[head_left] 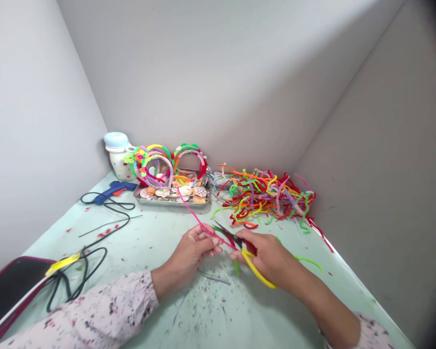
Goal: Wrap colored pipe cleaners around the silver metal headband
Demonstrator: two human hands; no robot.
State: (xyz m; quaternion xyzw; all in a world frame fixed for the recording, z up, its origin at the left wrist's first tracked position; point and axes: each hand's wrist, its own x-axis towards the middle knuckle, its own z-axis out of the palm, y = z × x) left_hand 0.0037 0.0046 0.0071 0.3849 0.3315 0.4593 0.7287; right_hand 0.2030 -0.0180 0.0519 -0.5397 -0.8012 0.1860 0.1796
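My left hand [194,249] is closed in a pinch around a bright pink pipe cleaner [189,208]. One end of it slants up toward the tray, and the other reaches my right fingers. In my right hand [267,257] is a pair of scissors [236,238], with dark blades pointing left above the pink stem. Part of a red handle shows between the fingers. A curved yellow strip [256,269] hangs beneath that hand; I cannot tell whether it belongs to the scissors. Behind the blades, a green and red piece is partly hidden.
A metal tray [174,203] holds shells, with colourful wrapped headbands [158,167] on it. To its right lies a heap of pipe cleaners [272,196]. At the left are a blue glue gun [114,190], its black cord [105,249], a lidded white cup [118,157] and a dark device [16,276].
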